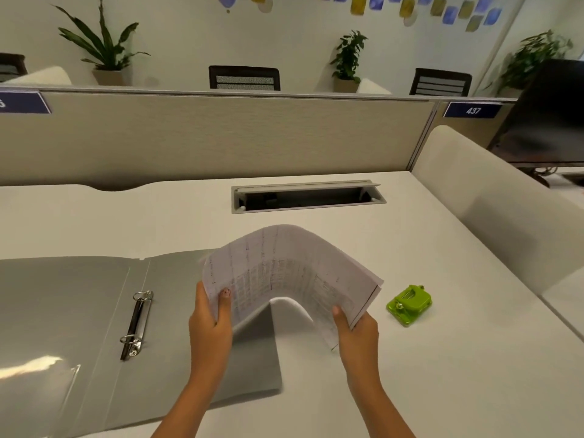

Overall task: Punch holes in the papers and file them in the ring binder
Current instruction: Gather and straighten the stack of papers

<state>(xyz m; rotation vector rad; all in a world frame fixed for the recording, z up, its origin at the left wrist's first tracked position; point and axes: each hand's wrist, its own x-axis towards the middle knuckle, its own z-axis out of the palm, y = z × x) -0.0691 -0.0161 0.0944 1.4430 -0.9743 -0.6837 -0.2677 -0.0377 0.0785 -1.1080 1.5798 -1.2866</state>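
A stack of printed papers (290, 273) arches upward above the desk, bent into a hump. My left hand (210, 324) grips its left edge, thumb on top. My right hand (355, 330) grips its right lower corner. A grey ring binder (94, 311) lies open flat on the left, its two metal rings (137, 324) closed on the spine. The binder's right cover passes under my left hand and the papers. A small green hole punch (409, 305) sits on the desk just right of my right hand, apart from it.
A cable hatch (308, 196) stands open at the back of the white desk (442, 358). A beige partition (221, 137) runs behind it, and a padded divider (493, 197) bounds the right side. A dark monitor (546, 112) stands beyond that.
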